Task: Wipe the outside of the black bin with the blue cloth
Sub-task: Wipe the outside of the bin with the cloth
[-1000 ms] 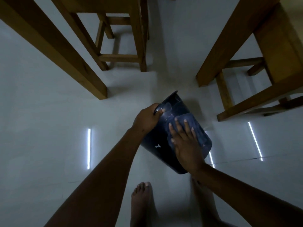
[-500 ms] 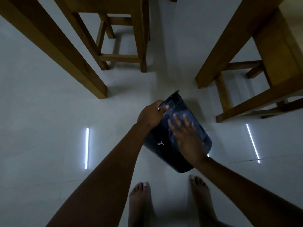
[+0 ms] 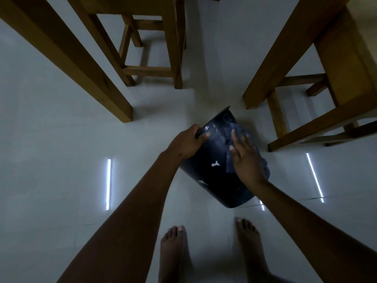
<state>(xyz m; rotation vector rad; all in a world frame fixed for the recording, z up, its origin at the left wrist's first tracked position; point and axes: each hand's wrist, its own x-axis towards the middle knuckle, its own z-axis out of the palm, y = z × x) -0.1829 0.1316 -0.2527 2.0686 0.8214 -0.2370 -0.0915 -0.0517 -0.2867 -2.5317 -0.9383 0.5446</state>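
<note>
The black bin (image 3: 212, 176) is held tilted above the pale floor, its rim pointing up and away from me and its base toward my feet. My left hand (image 3: 185, 142) grips the rim at its left edge. My right hand (image 3: 246, 160) lies flat with spread fingers on the blue cloth (image 3: 229, 160), pressing it against the bin's upper outer wall. The cloth shows only around my fingers and palm, bunched and dark. Small white marks dot the bin's side.
Wooden table legs (image 3: 77, 64) and a wooden stool (image 3: 163, 58) stand ahead on the left. More wooden furniture legs (image 3: 289, 62) stand to the right. My bare feet (image 3: 173, 252) are on the floor below the bin. Light strips reflect off the tiles.
My right hand has slid the cloth up the bin's wall toward the rim. The bin has turned slightly and my feet have shifted a little.
</note>
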